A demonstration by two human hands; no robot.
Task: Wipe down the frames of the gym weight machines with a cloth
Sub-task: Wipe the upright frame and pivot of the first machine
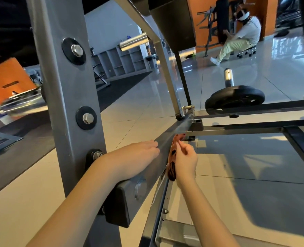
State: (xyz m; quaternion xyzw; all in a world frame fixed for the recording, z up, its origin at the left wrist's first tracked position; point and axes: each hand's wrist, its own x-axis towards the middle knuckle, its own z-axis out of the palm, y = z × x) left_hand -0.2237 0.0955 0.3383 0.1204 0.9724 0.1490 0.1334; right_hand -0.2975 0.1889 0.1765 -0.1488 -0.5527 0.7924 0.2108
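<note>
The cloth, orange with dark spots and bunched into a narrow strip, is pinched by the curled fingers of the right hand against the 3 o'clock face of the grey beam. So small a wad could slip free or snag on the bracket at 12 o'clock. The left hand lies flat and empty on the beam's top, at the cloth's 9 o'clock.

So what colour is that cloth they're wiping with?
The cloth is orange with black blotches; the head view shows it, in the right hand.
</note>
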